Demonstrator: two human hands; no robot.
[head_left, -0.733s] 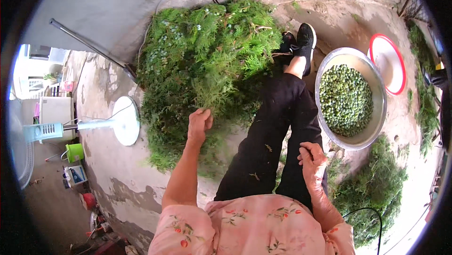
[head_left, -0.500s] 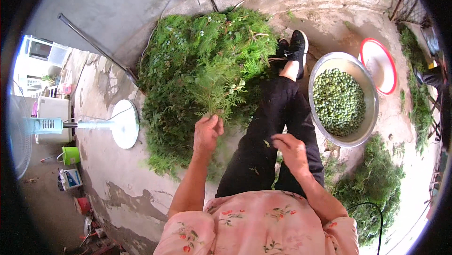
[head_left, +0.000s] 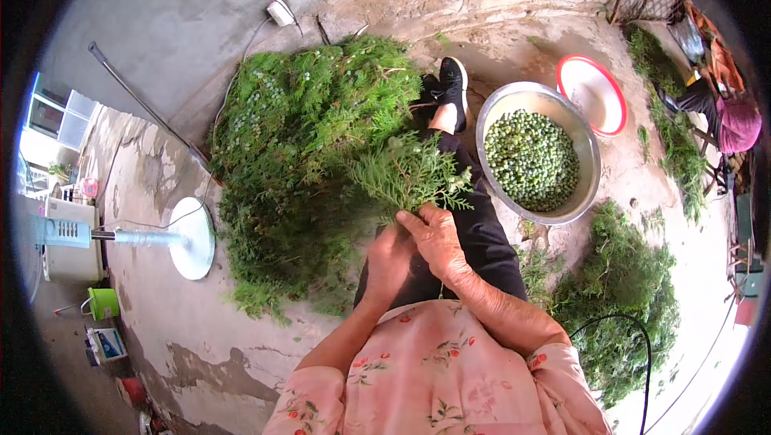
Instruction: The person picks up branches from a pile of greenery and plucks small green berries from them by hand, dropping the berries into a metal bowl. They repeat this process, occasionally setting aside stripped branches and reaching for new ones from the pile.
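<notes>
In front of my lap, a leafy green cypress sprig [head_left: 408,170] stands up from my two hands, which meet at its stem end. My right hand [head_left: 439,244] pinches the stem between thumb and fingers. Pressed close beside it, my left hand [head_left: 389,265] is closed about the lower stem; it is blurred and its fingertips are partly hidden behind the right hand. To the left and ahead lies a large heap of cypress branches [head_left: 297,114] bearing pale berries. A metal basin [head_left: 593,186] at the right holds many green berries [head_left: 532,160].
Beyond the basin sits a white dish with a red rim [head_left: 614,89]. A second pile of greenery [head_left: 622,298] lies at the lower right, beside a black cable [head_left: 646,355]. On the left are a white fan base [head_left: 193,238] and a long pole [head_left: 148,104]. Another person [head_left: 735,122] is at far right.
My right hand has come up from the lap to the sprig's stem. My left hand has moved right and nearer with the sprig, away from the heap. The view has turned slightly right.
</notes>
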